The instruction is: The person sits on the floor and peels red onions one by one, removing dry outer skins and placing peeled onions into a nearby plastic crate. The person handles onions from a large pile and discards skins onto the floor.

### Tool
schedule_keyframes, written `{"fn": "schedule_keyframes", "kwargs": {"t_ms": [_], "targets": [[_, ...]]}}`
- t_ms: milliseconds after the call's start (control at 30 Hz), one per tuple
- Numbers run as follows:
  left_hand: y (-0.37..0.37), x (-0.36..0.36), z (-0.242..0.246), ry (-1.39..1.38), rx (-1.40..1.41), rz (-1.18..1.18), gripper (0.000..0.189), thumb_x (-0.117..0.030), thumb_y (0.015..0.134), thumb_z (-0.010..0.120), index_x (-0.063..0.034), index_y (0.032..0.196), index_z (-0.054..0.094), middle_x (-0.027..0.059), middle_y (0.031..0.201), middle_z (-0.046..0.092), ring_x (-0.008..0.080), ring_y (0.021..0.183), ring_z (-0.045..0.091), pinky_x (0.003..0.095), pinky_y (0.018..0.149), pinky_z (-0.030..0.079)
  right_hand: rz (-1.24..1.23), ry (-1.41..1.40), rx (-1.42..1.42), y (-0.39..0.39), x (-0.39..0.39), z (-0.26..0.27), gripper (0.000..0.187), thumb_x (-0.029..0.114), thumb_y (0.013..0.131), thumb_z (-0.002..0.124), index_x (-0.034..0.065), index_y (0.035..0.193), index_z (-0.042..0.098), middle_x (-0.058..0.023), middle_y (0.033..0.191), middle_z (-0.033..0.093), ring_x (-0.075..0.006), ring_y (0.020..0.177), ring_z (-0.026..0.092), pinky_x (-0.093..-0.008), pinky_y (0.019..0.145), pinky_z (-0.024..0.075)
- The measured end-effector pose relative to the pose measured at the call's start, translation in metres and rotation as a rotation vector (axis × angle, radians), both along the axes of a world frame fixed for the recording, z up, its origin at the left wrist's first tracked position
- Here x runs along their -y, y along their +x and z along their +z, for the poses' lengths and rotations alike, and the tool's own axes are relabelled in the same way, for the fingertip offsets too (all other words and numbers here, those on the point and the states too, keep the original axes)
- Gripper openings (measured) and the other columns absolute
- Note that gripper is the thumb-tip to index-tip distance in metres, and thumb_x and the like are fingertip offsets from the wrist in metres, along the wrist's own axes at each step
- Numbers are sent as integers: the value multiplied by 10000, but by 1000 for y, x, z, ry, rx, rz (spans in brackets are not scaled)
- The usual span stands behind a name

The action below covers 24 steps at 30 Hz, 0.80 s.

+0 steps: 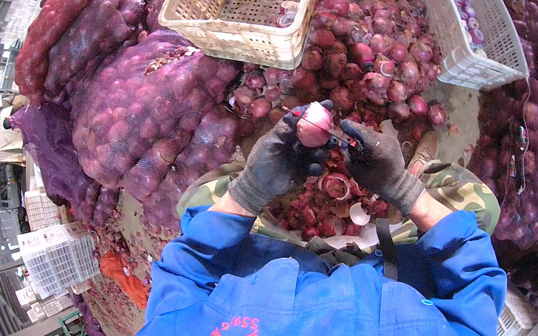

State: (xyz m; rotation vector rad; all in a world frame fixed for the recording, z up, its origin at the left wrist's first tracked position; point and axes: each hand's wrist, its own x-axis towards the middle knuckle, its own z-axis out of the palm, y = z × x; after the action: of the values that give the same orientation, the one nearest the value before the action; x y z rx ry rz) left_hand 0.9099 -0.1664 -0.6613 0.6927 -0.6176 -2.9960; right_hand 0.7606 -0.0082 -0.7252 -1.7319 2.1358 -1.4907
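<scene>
My left hand (278,159), in a dark work glove, holds a partly peeled red onion (314,129) whose surface is pale pink. In the gloved fingers of my right hand (378,159) is a thin-bladed knife (338,137). Its narrow blade crosses the front of the onion; the grip hides the handle. Under both hands, between the knees, lie loose red onion skins (311,219) and cut pieces. A pale piece of onion layer (359,214) rests on them. Beyond my hands spreads a heap of unpeeled red onions (351,67).
A dirty white plastic crate (244,40) with a few pale pieces inside stands front left. Front right, another crate (492,71) holds several peeled onions (473,29). Full mesh onion sacks (151,112) bank up on the left, with more sacks (537,173) on the right.
</scene>
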Motion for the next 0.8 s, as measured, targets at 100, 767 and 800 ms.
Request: {"fn": "schedule_keyframes", "kwargs": {"t_ms": [100,767,800], "targets": [[-3,-4,-2,56,-16,1,558,-457,1058,488,-162,1525,415,88,1140,667,185,851,654,320,682,577,-20,58,-28,0,1,-3,236,174,901,641,97,1123,618,-111,896,712,-328,725,705,-431,581,546],[-13,-17,-7,-861,45,122,408,-297,1056,568,0,1331,616,59,1168,698,118,1061,641,291,939,530,331,437,1249,7,-4,18,234,249,921,680,37,1019,695,-19,757,680,-108,609,628,-314,536,515],[-13,-15,-5,-1085,13,85,409,-295,1056,567,2,1332,611,59,1170,696,117,1062,638,291,940,528,368,440,1294,5,-6,23,201,212,900,666,30,982,691,-12,672,621,-97,543,585,-275,478,471]]}}
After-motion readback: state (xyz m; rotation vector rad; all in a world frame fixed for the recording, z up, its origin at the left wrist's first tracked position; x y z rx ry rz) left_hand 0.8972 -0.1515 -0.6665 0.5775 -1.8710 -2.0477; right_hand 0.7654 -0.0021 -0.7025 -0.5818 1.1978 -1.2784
